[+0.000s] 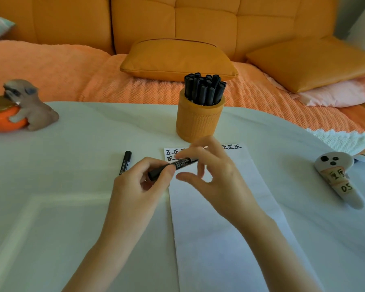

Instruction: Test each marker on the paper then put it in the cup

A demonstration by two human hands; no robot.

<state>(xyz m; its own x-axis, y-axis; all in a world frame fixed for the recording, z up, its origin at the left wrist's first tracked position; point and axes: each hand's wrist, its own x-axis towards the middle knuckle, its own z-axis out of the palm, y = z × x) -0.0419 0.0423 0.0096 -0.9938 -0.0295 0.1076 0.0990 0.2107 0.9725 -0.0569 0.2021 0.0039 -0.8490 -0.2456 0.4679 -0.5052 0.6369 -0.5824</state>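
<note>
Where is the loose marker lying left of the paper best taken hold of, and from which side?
The loose marker lies flat on the table, clear of the paper, its length running away from the person. Grip it around mid-barrel, coming from above with finger and thumb across its narrow width. The left hand is nearer, though it currently holds another marker, probably together with the right hand.
</note>
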